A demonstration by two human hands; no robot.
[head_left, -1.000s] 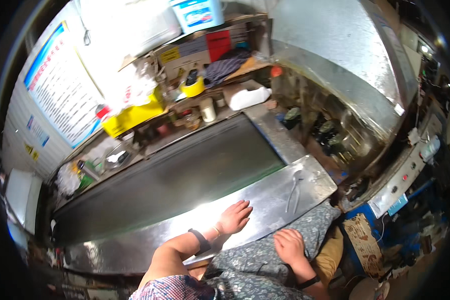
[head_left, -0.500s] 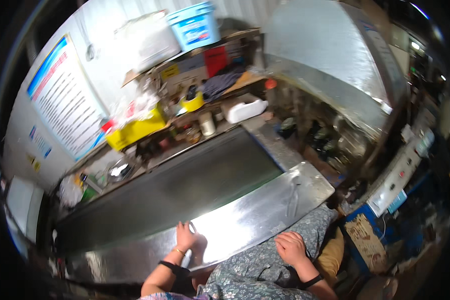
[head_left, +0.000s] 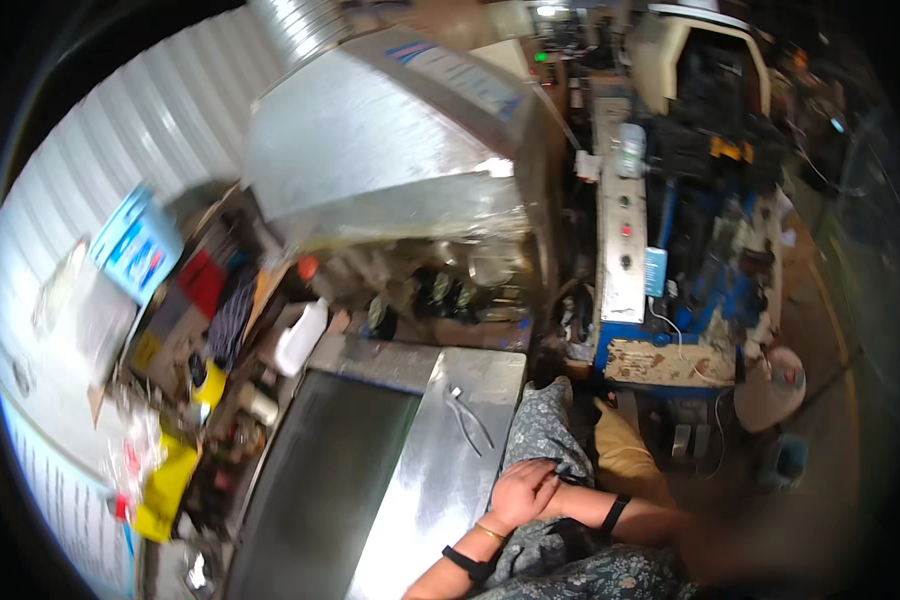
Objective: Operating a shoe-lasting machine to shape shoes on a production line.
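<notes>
My left hand [head_left: 520,495], with a thin bracelet at the wrist, rests on my lap on top of my right hand [head_left: 551,503]. Its fingers lie loosely across the right hand and hold no visible object. Most of the right hand's fingers are hidden beneath it. Dark bands circle both forearms. Under the hands is a grey floral garment [head_left: 542,555]. Left of them runs a shiny steel counter strip [head_left: 420,495], and on it lies a pair of metal pliers or tongs [head_left: 467,422], apart from both hands.
A dark belt-like surface [head_left: 320,480] borders the steel strip. Behind stand a white jug [head_left: 301,338], a yellow box [head_left: 165,487] and a light-blue bucket [head_left: 137,246] on shelves. A large metal hood [head_left: 390,130] rises ahead. Blue machinery with a control panel [head_left: 624,245] stands right.
The view has swung to the right. My left hand has left the steel counter and now lies over my right hand on my lap. The pliers or tongs stay on the counter.
</notes>
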